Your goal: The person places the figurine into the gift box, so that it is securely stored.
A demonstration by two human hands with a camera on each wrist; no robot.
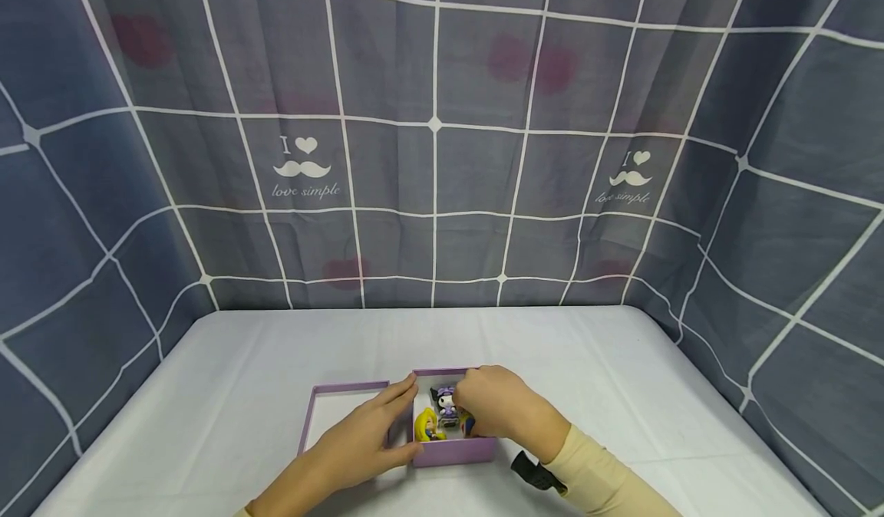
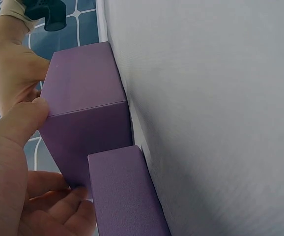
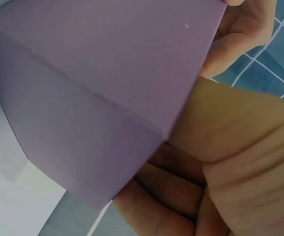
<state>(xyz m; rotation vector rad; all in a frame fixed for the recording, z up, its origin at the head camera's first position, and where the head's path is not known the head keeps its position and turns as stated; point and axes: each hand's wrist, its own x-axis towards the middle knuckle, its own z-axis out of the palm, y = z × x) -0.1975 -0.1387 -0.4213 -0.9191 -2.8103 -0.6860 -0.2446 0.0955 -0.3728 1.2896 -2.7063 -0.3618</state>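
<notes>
An open purple box stands on the white table, its inside pale. In the head view my left hand holds it at the left side, thumb at the front corner and fingers along the wall; the left wrist view shows the same hold on the box. My right hand reaches in over the right wall, fingers curled down at a small dark-and-yellow figurine, mostly hidden. Beside it are a black-hooded figurine in purple and a yellow-haired figurine. The box wall hides the right fingertips in the right wrist view.
Left of the box lies a shallow purple lid, inner side up, partly behind my left hand. White cloth covers the table. A grey-blue checked curtain encloses the back and sides. A black strap sits at my right wrist.
</notes>
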